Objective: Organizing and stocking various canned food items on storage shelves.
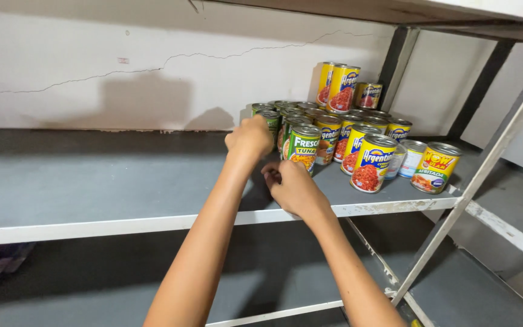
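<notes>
Both hands [249, 138] [292, 186] touch green tins [303, 148] — grip unclear (yellow tins [371, 162] crowd beside).

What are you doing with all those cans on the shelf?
A person is reaching both hands to a group of tin cans standing on a grey metal shelf against a cracked white wall. The left hand rests on the green-labelled cans at the left edge of the group, and the right hand is just in front of them, low on the shelf. Yellow-labelled cans stand to the right, with a few more stacked on top at the back.
</notes>
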